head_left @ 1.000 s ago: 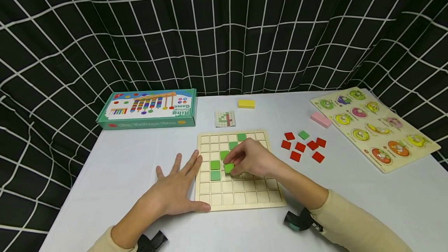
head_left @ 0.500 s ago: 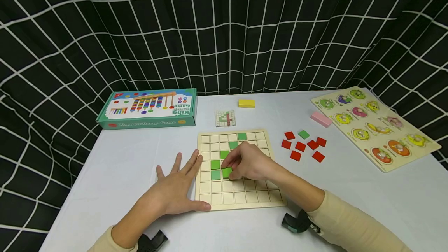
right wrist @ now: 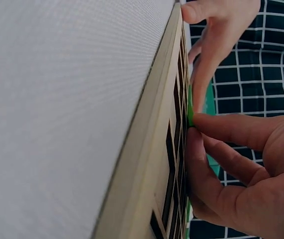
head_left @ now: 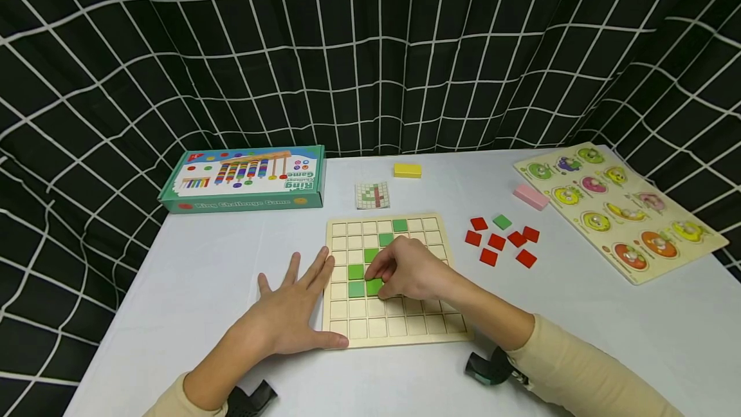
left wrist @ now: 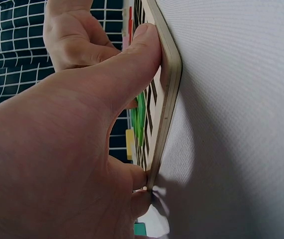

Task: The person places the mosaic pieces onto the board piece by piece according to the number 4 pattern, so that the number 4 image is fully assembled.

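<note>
My right grip (head_left: 412,270) pinches a green tile (head_left: 374,287) at the board (head_left: 405,342), mid-counter (head_left: 191,288). Within the last second the tile has come left and nearer me, level with the lowest placed tile (head_left: 356,289); I judge it nearly seated. My left grip (head_left: 292,317) rests spread on the board's left edge. Five other tiles fill cells. Near the counter's far left corner, a box (head_left: 243,176) looks closed, contents hidden.

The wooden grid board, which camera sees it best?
The head view: the wooden grid board shows from above, most squares visible, though the right hand hides some. Both wrist views see just its edge and slanted squares.
</note>
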A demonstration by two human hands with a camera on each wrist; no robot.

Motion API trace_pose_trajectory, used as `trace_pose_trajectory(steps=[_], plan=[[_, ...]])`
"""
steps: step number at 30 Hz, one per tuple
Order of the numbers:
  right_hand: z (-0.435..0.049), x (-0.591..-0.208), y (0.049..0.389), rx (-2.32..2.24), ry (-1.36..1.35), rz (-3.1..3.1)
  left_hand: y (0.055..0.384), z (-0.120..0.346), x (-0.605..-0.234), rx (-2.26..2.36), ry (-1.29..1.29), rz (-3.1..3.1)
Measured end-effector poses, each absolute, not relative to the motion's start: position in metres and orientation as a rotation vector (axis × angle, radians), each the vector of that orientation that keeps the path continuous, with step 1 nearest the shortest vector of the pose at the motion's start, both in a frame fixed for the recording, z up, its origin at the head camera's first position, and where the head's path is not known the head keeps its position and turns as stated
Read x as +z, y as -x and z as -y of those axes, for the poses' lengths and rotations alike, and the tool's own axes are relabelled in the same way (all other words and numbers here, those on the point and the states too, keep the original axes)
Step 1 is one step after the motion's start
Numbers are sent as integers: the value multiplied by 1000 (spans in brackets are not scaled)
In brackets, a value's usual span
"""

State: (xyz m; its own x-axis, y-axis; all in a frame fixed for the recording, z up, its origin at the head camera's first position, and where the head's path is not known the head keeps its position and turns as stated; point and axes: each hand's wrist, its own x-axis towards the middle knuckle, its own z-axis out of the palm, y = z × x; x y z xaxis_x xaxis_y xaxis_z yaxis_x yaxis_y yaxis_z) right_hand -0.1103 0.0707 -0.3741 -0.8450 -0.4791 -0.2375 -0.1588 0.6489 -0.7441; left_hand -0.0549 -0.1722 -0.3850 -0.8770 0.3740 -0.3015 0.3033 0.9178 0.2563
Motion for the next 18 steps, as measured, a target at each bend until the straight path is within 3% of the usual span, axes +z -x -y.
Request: trace_pose_trajectory(steps=[18], plan=[[-84,-368,113,-1211,560,-2345,54,172,-384,298,-485,-2725]])
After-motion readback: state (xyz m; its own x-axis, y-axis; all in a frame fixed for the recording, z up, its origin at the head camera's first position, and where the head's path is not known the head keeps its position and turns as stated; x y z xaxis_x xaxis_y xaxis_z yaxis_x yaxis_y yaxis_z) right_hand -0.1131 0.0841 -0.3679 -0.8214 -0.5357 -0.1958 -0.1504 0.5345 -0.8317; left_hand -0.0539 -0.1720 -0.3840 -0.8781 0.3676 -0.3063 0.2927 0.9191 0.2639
